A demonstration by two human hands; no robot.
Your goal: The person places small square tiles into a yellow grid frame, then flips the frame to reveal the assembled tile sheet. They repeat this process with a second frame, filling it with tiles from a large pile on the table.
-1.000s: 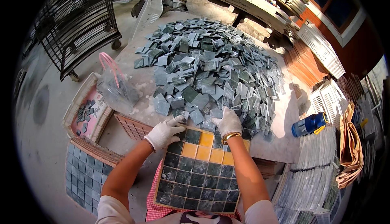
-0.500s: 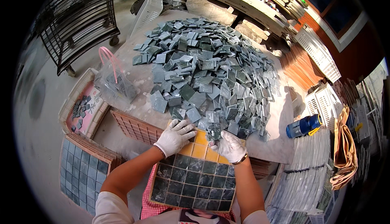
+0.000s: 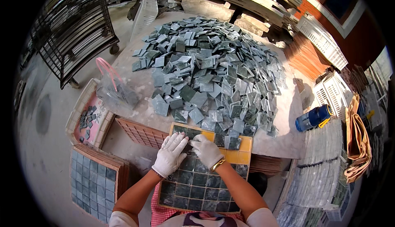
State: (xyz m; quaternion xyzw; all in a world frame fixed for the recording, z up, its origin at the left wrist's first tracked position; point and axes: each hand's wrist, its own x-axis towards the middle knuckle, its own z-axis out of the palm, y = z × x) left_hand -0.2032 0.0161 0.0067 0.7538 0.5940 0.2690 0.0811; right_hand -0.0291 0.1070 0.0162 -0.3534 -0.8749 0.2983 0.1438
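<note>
A gridded yellow tray (image 3: 242, 156) leans toward me at the table's near edge, most of its squares filled with dark green stone tiles (image 3: 197, 192). My left hand (image 3: 170, 155), in a white glove, lies on its upper left part with the fingers stretched out. Beside it, my gloved right hand (image 3: 206, 151) has its fingers bent and pressed together at the tiles. Its fingertips are partly hidden, so what they hold does not show. A loose tile (image 3: 234, 143) lies on the tray right of this hand. Just beyond spreads a large heap of square stone tiles (image 3: 201, 68).
Left stand a white basket (image 3: 74, 124) with tile chips, a clear bag with pink handles (image 3: 109, 68) and a stack topped with a tiled panel (image 3: 94, 177). On the right are a blue bottle (image 3: 313, 118), bundled sheets (image 3: 317, 173) and white crates (image 3: 323, 41). A metal trolley (image 3: 74, 33) stands far left.
My right hand has moved left, beside my left hand, and no longer shows the tile it was holding. Dark tiles now cover more yellow squares along the tray's top. The view has shifted slightly.
</note>
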